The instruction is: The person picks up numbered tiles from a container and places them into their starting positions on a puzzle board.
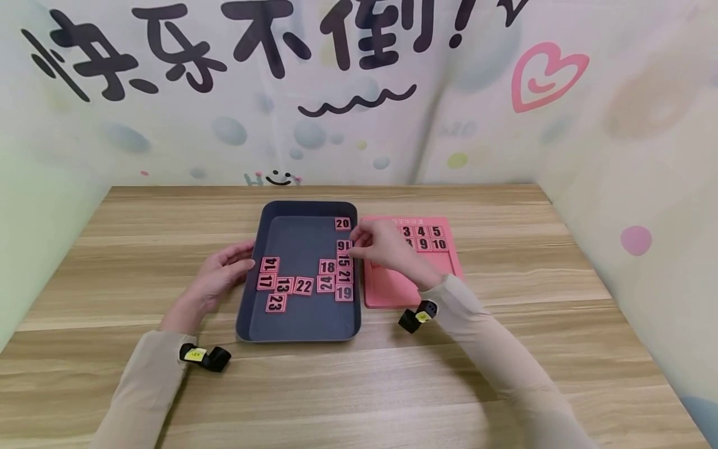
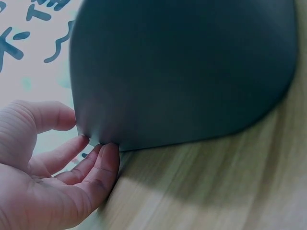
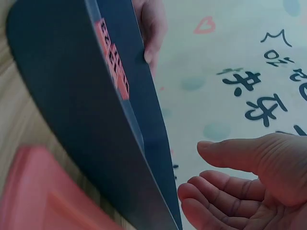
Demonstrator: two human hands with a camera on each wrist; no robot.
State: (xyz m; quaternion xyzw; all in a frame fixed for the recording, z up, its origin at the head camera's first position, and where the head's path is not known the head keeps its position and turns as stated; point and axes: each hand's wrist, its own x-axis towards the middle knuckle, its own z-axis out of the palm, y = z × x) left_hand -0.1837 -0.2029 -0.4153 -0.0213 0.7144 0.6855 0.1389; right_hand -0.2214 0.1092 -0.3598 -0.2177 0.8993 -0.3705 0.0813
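- Far left, the left hand [image 1: 215,277] is at the outside of the dark tray [image 1: 303,327], fingertips touching its wall. Fingers are relaxed and a bit bent, so it's more steadying than gripping, I'd say.
- The tray sits on the table [image 1: 168,262] and holds the loose number tiles, so that looks like the part left to do. On its left side there's a scatter: 14 [image 1: 270,264], 17 [image 1: 266,281], 23 [image 1: 276,303], 13 [image 1: 283,285] and 22 [image 1: 303,286].
- Toward the tray's right wall it's another bunch: 24 [image 1: 326,284], 18 [image 1: 327,267], 20 [image 1: 342,223] off by itself near the top, then 16 [image 1: 343,246], 15 [image 1: 344,260], 21 [image 1: 344,276] and 19 [image 1: 344,293] in a column. Twelve loose in all, lying every which way.
- Next, the right hand [image 1: 387,246] reaches over the tray's right rim beside 16 and 15. Thumb and fingers are parted with nothing visible between them; can't tell if it's touching a tile.
- Rightmost is the pink board [image 1: 395,296]. Two rows look done: 3 [image 1: 406,231], 4 [image 1: 421,231], 5 [image 1: 436,231] on top, 9 [image 1: 423,244] and 10 [image 1: 439,244] below. The hand hides the left end, so no idea what's there. Lower down it's mostly bare, so roughly halfway, I guess.
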